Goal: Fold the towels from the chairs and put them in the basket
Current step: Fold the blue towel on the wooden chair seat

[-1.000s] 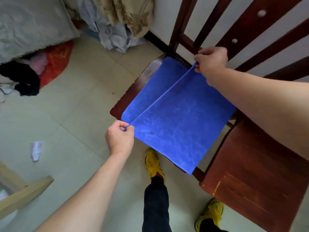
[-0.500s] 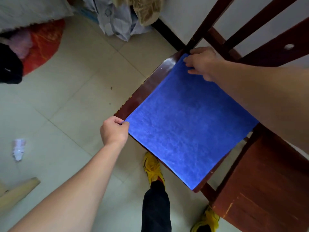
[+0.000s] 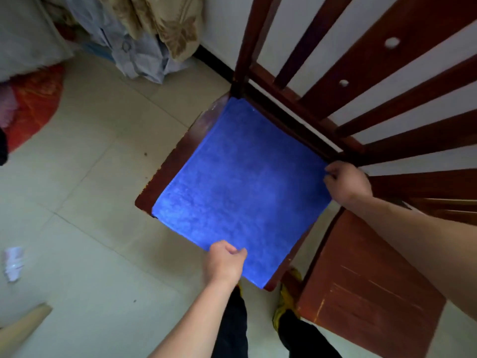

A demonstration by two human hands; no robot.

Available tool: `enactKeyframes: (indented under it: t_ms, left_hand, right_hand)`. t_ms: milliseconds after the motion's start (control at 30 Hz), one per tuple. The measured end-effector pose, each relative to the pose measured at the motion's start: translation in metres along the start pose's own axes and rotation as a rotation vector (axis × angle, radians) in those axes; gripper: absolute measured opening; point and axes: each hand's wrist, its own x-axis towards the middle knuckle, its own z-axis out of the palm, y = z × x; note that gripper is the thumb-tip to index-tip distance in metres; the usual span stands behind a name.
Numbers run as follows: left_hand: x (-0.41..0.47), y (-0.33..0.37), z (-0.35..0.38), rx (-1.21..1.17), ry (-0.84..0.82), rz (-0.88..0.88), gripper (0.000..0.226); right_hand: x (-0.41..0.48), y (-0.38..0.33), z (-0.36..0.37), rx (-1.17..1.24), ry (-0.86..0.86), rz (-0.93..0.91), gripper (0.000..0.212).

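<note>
A blue towel (image 3: 240, 187), folded once, lies flat on the seat of a dark red wooden chair (image 3: 178, 161). My left hand (image 3: 223, 262) pinches the towel's near edge, towards its near right corner. At the towel's right corner, beside the chair back, my right hand (image 3: 346, 183) grips the cloth with curled fingers. No basket is in view.
A second red wooden chair (image 3: 366, 285) stands close on the right, its seat touching the first. Slatted chair backs (image 3: 387, 81) rise against the white wall. Hanging cloths (image 3: 144, 34) and a red bundle (image 3: 33, 102) lie at the far left. Crumpled paper (image 3: 13, 262) lies on the tiled floor.
Both hands left the towel's left edge after laying the fold flat. My left hand went to the near edge and my right hand to the right corner.
</note>
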Motion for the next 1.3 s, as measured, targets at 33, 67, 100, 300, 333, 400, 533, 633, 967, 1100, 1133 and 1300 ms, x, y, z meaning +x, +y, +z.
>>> enactKeyframes:
  t_ms: [33,67,100,300,333,400,533,633,967,1100,1133,1300]
  left_hand:
    - [-0.008,-0.011,0.019,-0.01,-0.027,-0.053,0.036]
    - [-0.014,-0.023,0.034,-0.025,-0.036,-0.098,0.042]
    - [-0.022,-0.033,0.05,-0.046,-0.025,-0.135,0.046]
    - [-0.039,-0.051,0.097,-0.273,0.363,-0.136,0.029]
    - [-0.048,-0.049,0.108,-0.283,0.424,-0.101,0.027]
    - [-0.053,-0.043,0.115,-0.331,0.512,-0.023,0.022]
    - [-0.063,-0.043,0.136,-0.49,0.467,0.061,0.031]
    - [-0.059,-0.046,0.138,-0.6,0.422,0.005,0.033]
    - [-0.076,-0.064,0.115,-0.79,0.286,-0.014,0.012]
    - [-0.066,-0.066,0.135,-0.609,0.186,0.057,0.009]
    - [-0.061,-0.067,0.138,-0.568,0.212,0.087,0.012]
    - [-0.05,-0.081,0.143,-0.543,0.311,0.101,0.046]
  right_hand:
    - [0.0,0.023,0.003,-0.019,-0.005,0.024,0.037]
    - [0.003,0.039,0.006,-0.002,-0.01,0.049,0.042]
    - [0.006,0.054,0.009,0.042,-0.015,0.076,0.046]
    - [0.026,0.068,0.016,0.276,0.001,-0.106,0.032]
    - [0.025,0.075,0.015,0.281,0.014,-0.149,0.028]
    - [0.027,0.074,0.015,0.311,0.041,-0.203,0.026]
    - [0.031,0.085,0.017,0.391,-0.11,-0.184,0.042]
    - [0.032,0.087,0.015,0.486,-0.193,-0.063,0.036]
    - [0.031,0.078,-0.007,0.741,-0.258,-0.003,0.021]
    - [0.029,0.082,-0.008,0.55,-0.357,-0.075,0.03]
    - [0.028,0.084,-0.007,0.498,-0.38,-0.105,0.023]
    - [0.026,0.087,0.002,0.391,-0.286,-0.158,0.028]
